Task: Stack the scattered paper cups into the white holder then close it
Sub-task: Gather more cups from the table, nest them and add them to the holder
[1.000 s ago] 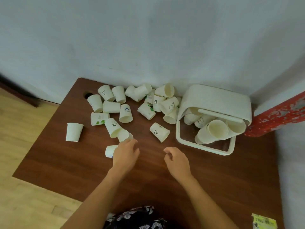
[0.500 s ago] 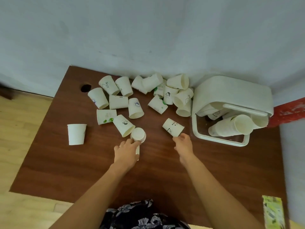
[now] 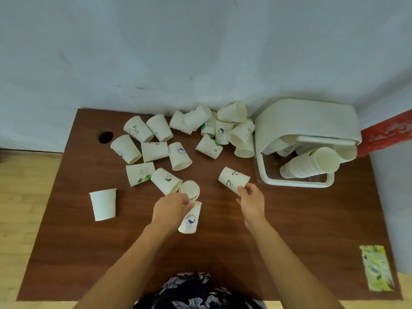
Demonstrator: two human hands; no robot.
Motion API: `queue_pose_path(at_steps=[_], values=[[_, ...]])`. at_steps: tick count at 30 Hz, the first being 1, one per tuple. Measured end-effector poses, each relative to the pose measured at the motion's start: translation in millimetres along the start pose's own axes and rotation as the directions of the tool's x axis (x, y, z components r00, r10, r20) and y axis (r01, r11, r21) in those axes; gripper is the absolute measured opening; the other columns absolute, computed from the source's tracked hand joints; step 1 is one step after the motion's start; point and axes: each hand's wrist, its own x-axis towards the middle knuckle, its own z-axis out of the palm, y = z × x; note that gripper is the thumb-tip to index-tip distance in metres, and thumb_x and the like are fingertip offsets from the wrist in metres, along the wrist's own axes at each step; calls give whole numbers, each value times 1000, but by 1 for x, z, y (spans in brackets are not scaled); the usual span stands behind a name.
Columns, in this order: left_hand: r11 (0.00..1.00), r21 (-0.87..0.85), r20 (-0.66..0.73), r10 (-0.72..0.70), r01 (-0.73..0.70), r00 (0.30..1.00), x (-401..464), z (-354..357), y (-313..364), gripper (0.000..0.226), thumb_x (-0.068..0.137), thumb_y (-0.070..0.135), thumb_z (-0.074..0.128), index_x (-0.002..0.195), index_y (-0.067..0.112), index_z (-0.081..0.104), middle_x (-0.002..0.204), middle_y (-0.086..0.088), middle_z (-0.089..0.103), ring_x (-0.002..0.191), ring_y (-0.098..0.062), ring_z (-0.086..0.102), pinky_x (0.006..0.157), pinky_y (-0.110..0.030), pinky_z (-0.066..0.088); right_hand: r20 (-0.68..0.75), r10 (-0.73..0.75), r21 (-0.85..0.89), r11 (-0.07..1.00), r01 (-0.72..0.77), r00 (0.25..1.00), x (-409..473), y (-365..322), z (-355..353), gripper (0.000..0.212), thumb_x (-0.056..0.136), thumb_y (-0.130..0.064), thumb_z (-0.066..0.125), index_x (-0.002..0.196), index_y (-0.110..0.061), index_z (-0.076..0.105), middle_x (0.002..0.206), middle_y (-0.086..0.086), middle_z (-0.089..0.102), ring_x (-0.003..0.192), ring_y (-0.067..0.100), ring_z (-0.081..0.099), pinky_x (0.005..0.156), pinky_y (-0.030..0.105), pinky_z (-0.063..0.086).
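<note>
Currently my left hand (image 3: pixel 170 208) pinches a blue-printed paper cup (image 3: pixel 189 219) by its base; my right hand (image 3: pixel 250 200) grips the panda-printed cup (image 3: pixel 233 178) at its rim. Loose cups (image 3: pixel 178 139) scatter across the bench (image 3: pixel 223 253). Right of them, the white holder (image 3: pixel 305 123) stands open, with a cup stack (image 3: pixel 310 163) inside.

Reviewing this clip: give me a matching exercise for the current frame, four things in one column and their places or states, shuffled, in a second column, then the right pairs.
Things
1. panda-print cup
2. blue-logo cup
3. plain cup
4. white holder

Places or states
A. stands apart on the table's left side, mouth down
B. open at the table's far right corner, with a nested stack of cups lying inside
C. pinched at the rim by the right hand
D. held by the left hand

Pairs: 1-C, 2-D, 3-A, 4-B
</note>
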Motion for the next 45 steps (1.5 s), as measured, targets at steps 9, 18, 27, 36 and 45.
queue_pose_path(at_steps=[9, 18, 27, 36, 45], values=[[930, -251, -93, 253, -268, 963, -6, -11, 93, 8, 98, 27, 53, 99, 24, 61, 95, 10, 62, 87, -7, 56, 78, -22, 45, -151, -372, -83, 928, 363, 916, -29, -29, -98, 14, 97, -27, 56, 108, -29, 66, 98, -15, 70, 87, 5, 65, 78, 28, 56], [838, -340, -346, 310, -426, 886, -13, -26, 186, 9, 92, 19, 63, 101, 21, 64, 97, 9, 63, 85, -3, 60, 80, -21, 52, -370, -699, -369, 715, 594, 612, -17, -71, -205, 28, 101, -29, 51, 113, -10, 67, 101, 0, 64, 90, 16, 60, 67, 9, 39], [824, -400, -412, 228, -400, 882, -33, -22, 234, 12, 92, 16, 63, 101, 22, 65, 98, 11, 62, 88, 1, 59, 75, -7, 46, 127, -747, -765, 345, 543, 653, 46, -69, -218, 28, 100, -23, 46, 73, -21, 50, 70, -3, 52, 74, 20, 49, 71, 38, 43], [801, -428, -479, 190, -417, 857, -28, -14, 268, 13, 89, 12, 65, 95, 24, 64, 96, 7, 64, 87, -3, 61, 79, -15, 50, 369, -702, -768, 139, 625, 610, 85, -66, -208, 15, 95, -11, 55, 84, -14, 65, 74, 3, 59, 79, 27, 57, 67, 35, 38], [834, -287, -538, 266, -471, 800, -1, -5, 309, 7, 89, 13, 64, 95, 18, 65, 94, 10, 60, 85, -5, 59, 77, -26, 54, 352, -733, -618, 284, 733, 582, 95, -60, -211, 28, 94, -24, 60, 120, -16, 66, 113, 3, 69, 112, 26, 57, 87, 40, 50]])
